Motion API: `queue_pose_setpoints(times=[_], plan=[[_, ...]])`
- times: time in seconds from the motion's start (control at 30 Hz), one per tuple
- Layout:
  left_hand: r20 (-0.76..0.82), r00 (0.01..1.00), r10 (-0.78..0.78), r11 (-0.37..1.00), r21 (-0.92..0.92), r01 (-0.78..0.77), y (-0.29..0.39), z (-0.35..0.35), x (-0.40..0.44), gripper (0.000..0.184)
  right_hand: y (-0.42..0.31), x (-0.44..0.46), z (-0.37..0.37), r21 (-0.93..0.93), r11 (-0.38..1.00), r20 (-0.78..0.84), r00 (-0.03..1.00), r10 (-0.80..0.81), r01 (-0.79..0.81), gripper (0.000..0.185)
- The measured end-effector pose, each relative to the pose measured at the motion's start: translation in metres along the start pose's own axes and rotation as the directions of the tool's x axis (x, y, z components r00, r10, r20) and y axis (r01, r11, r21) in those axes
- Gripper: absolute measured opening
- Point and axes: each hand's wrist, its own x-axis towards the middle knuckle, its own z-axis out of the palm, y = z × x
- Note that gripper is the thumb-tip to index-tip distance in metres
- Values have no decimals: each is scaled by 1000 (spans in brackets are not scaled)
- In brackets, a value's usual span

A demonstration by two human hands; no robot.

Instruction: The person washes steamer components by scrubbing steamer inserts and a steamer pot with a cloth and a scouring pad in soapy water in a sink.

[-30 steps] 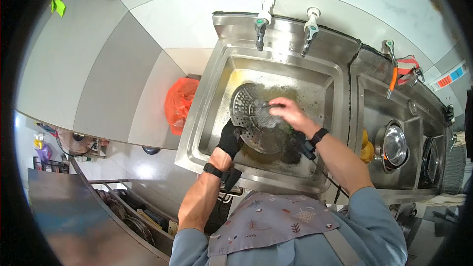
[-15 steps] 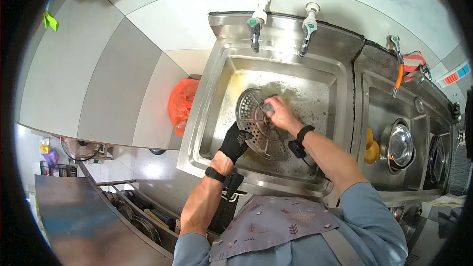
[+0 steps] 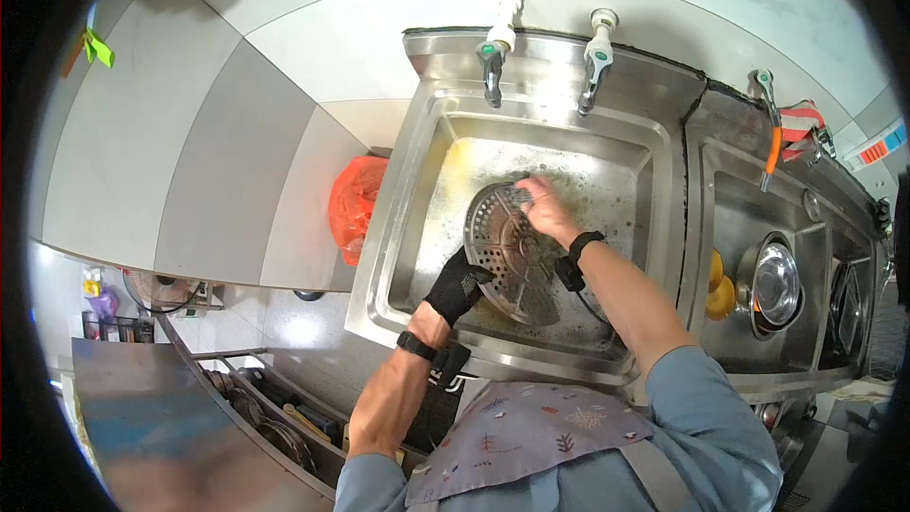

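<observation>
A round perforated metal plate lies tilted inside the large steel sink, over wet, grimy water. My left hand, in a black glove, grips the plate's lower left rim with its fingers closed. My bare right hand is at the plate's upper right edge, its fingers closed round a grey scouring pad, of which only a part shows. A dark band with a small black box sits on each wrist.
Two taps rise behind the sink. To the right, a second sink holds metal bowls and yellow items. An orange bag stands left of the large sink. An open drawer is at the lower left.
The plate and my left hand have shifted slightly right and down. My right hand has moved up along the plate with the pad, and the plate's tilt has changed.
</observation>
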Motion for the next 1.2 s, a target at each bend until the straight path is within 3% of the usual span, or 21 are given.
queue_pose_setpoints(times=[0.07, 0.27, 0.33, 0.37, 0.47, 0.5, 0.57, 0.6, 0.63, 0.67, 0.7, 0.73, 0.77, 0.8, 0.83, 0.9, 0.97, 1.0, 1.03, 1.17, 1.2], plan=[[39, 986, 164, 947, 275, -168, -12, -6, 5, 60, 20, 2, 6, -79, 989, -50, 991, 125, -128, 38], [37, 992, 120, 986, 115, -123, 9, 5, 8, 42, -70, -44, -7, 197, 962, 44, 979, -200, 188, 41], [42, 996, 83, 729, 679, -89, 21, 11, 7, 33, -100, -58, -7, 285, 886, 59, 916, -397, 366, 43], [354, 906, 233, 230, 885, -406, -35, -31, 28, 31, -119, -64, -14, 349, 835, 81, 874, -478, 424, 44], [300, 943, 146, 310, 891, -332, -9, -15, 18, 32, -109, -50, -9, 275, 832, 43, 858, -512, 482, 43], [217, 950, 226, 620, 720, -312, -21, -15, 12, 36, -102, -40, -8, 241, 878, 35, 900, -434, 413, 41], [266, 908, 323, 600, 684, -414, -36, -22, 13, 39, -71, -20, -4, 208, 948, 17, 968, -252, 243, 38], [329, 862, 385, 428, 764, -483, -25, -14, 3, 38, -49, -12, -1, 211, 959, -9, 982, -190, 187, 39], [331, 862, 384, 429, 763, -484, -15, -3, -1, 38, -28, -8, -1, 143, 980, -40, 990, -132, 137, 41], [112, 970, 214, 909, 342, -240, -4, 10, -4, 45, -13, -12, -9, 71, 997, -40, 998, -41, 44, 43], [38, 996, -75, 962, -260, 82, 4, 18, -6, 53, 3, -17, -16, 22, 999, -47, 999, -28, 29, 42], [38, 996, -77, 962, -260, 84, 11, 21, -11, 53, 15, -20, -23, 22, 999, -46, 999, -26, 27, 42], [27, 1000, 11, 1000, 1, -11, 16, 21, -14, 57, 25, -21, -31, -28, 986, 41, 985, 168, -167, 46], [8, 999, -44, 998, -55, 44, 11, 18, -8, 58, 32, -21, -34, -93, 932, 116, 926, 360, -351, 50], [-11, 995, -98, 989, -112, 97, 5, 14, -3, 59, 39, -18, -25, -95, 931, 115, 925, 362, -353, 50], [-12, 993, -120, 987, -108, 118, 8, 16, -3, 57, 55, -9, -2, 1, 789, -49, 788, 613, -614, 55], [-14, 990, -140, 985, -101, 138, 15, 19, -4, 56, 39, -13, 12, -177, 861, -143, 878, 457, -477, 53], [5, 1000, -10, 994, 106, 10, 17, 21, -5, 54, 29, -19, 22, -362, 872, -192, 942, 276, -330, 51], [51, 992, 117, 944, 304, -127, 19, 22, -4, 52, 11, -23, 22, -210, 952, -172, 967, 189, -224, 48], [133, 971, 197, 949, 222, -223, -13, -3, 18, 50, -96, -55, 2, 146, 984, -139, 987, -76, 97, 39], [144, 969, 202, 844, 477, -247, 8, 11, 7, 51, -110, -60, 4, 166, 972, -139, 980, -142, 164, 37]])
